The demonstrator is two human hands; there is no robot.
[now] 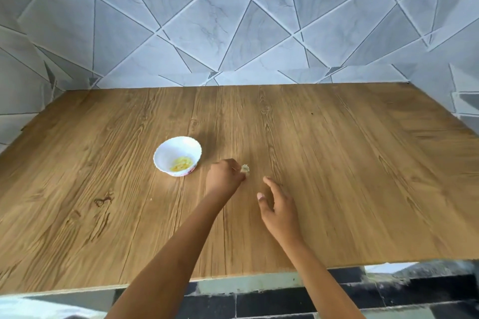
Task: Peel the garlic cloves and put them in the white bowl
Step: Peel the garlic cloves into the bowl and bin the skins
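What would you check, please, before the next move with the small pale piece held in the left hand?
1. Hold of the left hand on the pale piece: ok, it is pinched at the hand's tip.
2. Whether the pale piece is fully peeled: cannot tell, too small and blurred.
3. State of the white bowl: ok, upright, with room above the yellowish cloves at its bottom.
4. Path to the white bowl: ok, only bare table lies between it and the left hand.
5. Whether the right hand is free: ok, open and holding nothing.
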